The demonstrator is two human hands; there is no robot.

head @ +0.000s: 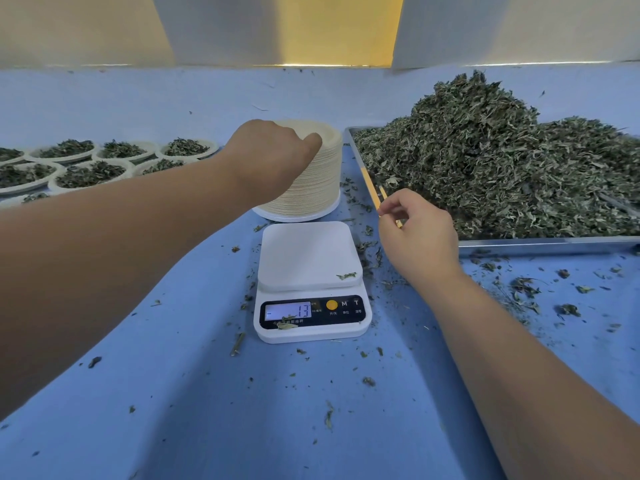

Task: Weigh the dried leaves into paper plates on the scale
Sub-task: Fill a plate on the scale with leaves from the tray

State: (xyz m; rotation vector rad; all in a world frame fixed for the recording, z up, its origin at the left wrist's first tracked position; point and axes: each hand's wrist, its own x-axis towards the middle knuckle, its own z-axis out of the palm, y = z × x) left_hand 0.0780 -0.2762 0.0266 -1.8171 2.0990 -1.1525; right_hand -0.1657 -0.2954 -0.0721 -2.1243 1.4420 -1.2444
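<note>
1. Blue tabletop (173,393): leaf crumbs scattered.
2. Dried leaves (502,161) heaped on steel tray (536,241), 2 o'clock.
3. Filled paper plates (86,173), 9 o'clock.
4. Plate stack (311,188), 12 o'clock of scale (310,282); left hand (273,150) on top, fingers curled over the top rim.
5. Scale at centre, display "-13"; one leaf scrap (346,276) on platform.
6. Right hand (419,233), 3 o'clock of scale, fingers loosely curled, nothing visible in them.

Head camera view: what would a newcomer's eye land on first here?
The big heap of dried leaves on the metal tray at right stands out first. At centre sits a white scale, and behind it the left hand grips a stack of paper plates. Filled plates line the far left.
</note>
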